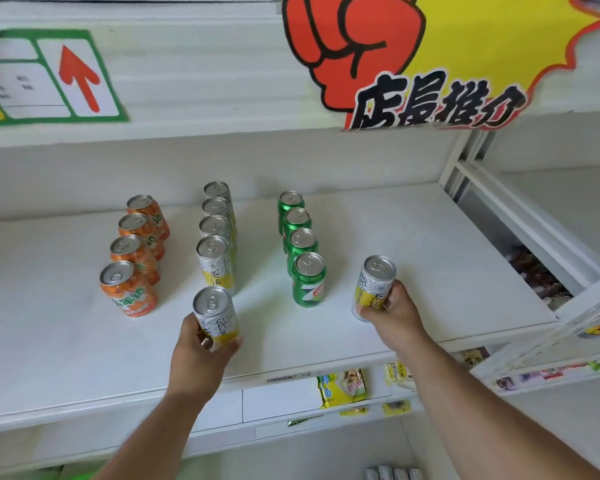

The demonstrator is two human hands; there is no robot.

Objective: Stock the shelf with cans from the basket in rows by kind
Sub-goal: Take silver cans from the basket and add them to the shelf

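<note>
On the white shelf [430, 244] stand three rows of cans running front to back: several orange cans [129, 289] on the left, several white-and-yellow cans [217, 261] in the middle, several green cans [308, 282] to the right. My left hand [201, 355] grips a white-and-yellow can [215, 315] upright at the front of the middle row. My right hand [395, 313] grips another white-and-yellow can [374, 285], upright on the shelf to the right of the green row. The basket is out of view.
A shelf board with a green-framed arrow label [80, 77] and a red-and-yellow promo sign [430, 64] hangs above. Snack packets [342, 388] sit on the lower shelf under the front edge. Another shelf unit [534, 271] adjoins on the right. Open shelf surface lies right of the green row.
</note>
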